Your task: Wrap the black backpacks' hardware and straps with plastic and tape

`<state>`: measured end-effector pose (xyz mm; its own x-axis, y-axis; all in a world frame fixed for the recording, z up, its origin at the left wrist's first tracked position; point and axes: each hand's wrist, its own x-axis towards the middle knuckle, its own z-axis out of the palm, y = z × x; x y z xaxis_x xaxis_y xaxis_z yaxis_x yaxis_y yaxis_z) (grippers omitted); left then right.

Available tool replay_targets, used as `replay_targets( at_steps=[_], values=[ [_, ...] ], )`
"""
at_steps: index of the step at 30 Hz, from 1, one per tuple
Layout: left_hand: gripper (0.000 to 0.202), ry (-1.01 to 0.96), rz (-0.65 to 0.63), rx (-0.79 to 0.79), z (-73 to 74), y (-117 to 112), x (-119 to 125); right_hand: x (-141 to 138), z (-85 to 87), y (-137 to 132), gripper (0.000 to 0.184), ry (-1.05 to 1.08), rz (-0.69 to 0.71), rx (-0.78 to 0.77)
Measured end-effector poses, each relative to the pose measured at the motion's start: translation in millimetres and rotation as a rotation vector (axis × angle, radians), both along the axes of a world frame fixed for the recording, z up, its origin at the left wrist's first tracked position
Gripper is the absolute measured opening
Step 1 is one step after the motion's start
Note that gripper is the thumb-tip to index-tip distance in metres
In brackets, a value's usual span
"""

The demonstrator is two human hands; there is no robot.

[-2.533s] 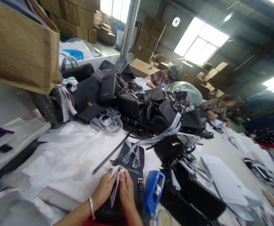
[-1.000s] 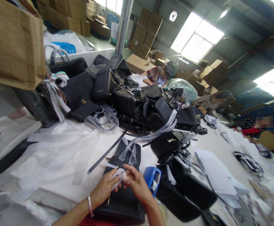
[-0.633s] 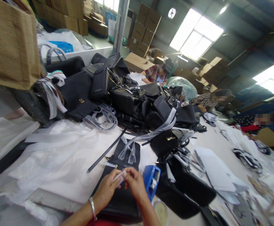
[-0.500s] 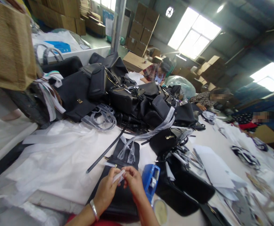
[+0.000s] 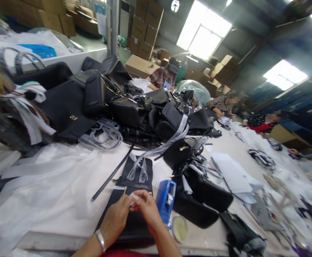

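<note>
Above a black bag [image 5: 134, 232] lying at the table's front edge, my left hand [image 5: 115, 216] and my right hand [image 5: 146, 210] meet, fingers closed. Between their fingertips is a small white piece [image 5: 132, 198], perhaps paper or film, mostly hidden by the fingers. The bag's upper part points away from me, with a clear-wrapped strap [image 5: 143, 172] resting on it. Just right of my right hand stands a blue tape dispenser [image 5: 164, 203]. A round tub [image 5: 180, 229] with a yellowish top sits close in front of it.
Black bags [image 5: 130, 110] are heaped across the back of the table. White sheeting [image 5: 56, 192] spreads on the left, beside a thin black rod [image 5: 113, 172]. Open black bags [image 5: 199, 200] and white sheets [image 5: 235, 175] lie to the right. Several people work farther off.
The view has swung to the right, so the scene sits farther left. My hands have drawn tighter around the white piece, and less of it shows.
</note>
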<state>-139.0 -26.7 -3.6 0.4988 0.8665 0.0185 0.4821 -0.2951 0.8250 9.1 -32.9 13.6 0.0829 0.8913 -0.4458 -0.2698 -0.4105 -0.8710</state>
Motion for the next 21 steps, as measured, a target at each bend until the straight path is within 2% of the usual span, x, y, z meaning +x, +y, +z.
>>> replay_targets(
  at_steps=[2, 5, 7, 9, 11, 13, 17, 19, 21],
  values=[
    [0.024, -0.088, -0.030, -0.102, 6.7, -1.7, -2.0, 1.6, -2.0, -4.4, 0.036, -0.093, -0.028, 0.037],
    [0.028, -0.272, -0.023, -0.442, 12.4, 3.2, -4.8, 1.2, -0.1, -10.6, 0.020, -0.255, -0.021, 0.076],
    [0.026, -0.387, 0.016, -0.659, 10.1, 9.6, -3.9, -2.0, 4.7, -13.7, 0.014, -0.412, 0.004, 0.147],
    [0.026, -0.466, 0.048, -0.766, 5.2, 15.5, -1.6, -2.4, 9.8, -17.4, 0.016, -0.567, 0.044, 0.231],
    [0.030, -0.471, 0.080, -0.792, 1.5, 19.9, 0.0, 7.7, 12.2, -24.9, 0.020, -0.613, 0.085, 0.233],
    [0.034, -0.426, 0.116, -0.789, 1.0, 23.1, 0.3, 32.4, 9.6, -39.2, 0.020, -0.655, 0.035, 0.150],
    [0.037, -0.369, 0.153, -0.784, 5.9, 26.2, 1.1, 100.8, -8.7, -84.3, 0.022, -1.031, -0.333, -0.100],
    [0.038, -0.376, 0.145, -0.789, 7.6, 26.2, 3.0, 122.1, -20.7, -104.4, 0.024, -1.052, -0.358, -0.169],
    [0.038, -0.380, 0.133, -0.803, 8.0, 25.6, 4.9, 128.4, -31.8, -116.1, 0.027, -0.997, -0.326, -0.174]
  ],
)
